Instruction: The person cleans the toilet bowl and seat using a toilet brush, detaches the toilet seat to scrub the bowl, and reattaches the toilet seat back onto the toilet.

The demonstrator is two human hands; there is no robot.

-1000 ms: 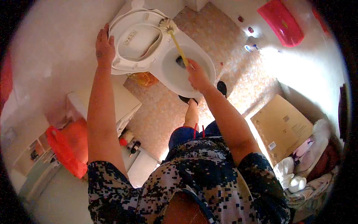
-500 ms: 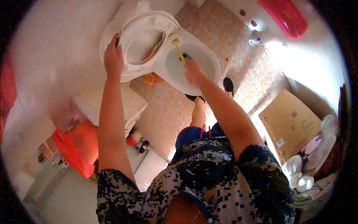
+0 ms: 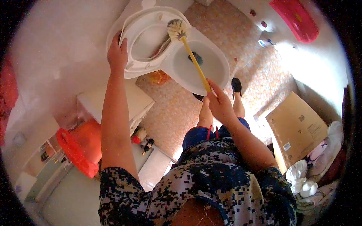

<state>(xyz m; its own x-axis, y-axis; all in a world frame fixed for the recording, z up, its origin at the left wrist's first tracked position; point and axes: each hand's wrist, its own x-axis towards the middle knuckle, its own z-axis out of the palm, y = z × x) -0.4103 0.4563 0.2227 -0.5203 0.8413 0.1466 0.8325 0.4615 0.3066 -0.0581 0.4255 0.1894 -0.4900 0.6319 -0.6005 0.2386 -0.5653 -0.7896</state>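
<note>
Toilet brush point(image 3: 190, 53) is looking light, its stiff handle point(image 3: 198, 69) suiting the right hand point(image 3: 220, 105) clamping its end, left hand point(image 3: 117, 55) gripping the raised seat point(image 3: 148, 21).

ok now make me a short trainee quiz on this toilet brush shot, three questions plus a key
1. Multiple choice: what does the right grip hold?
a) a cardboard box
b) a toilet brush
c) a red plastic bag

2. True or false: the brush's bristles are down at the bottom of the toilet bowl.

3. Short answer: where is the left grip?

Key:
1. b, by its yellow handle
2. False; in this view they show up by the raised toilet seat, away from the bowl's bottom
3. At the outer edge of that raised toilet seat
</note>
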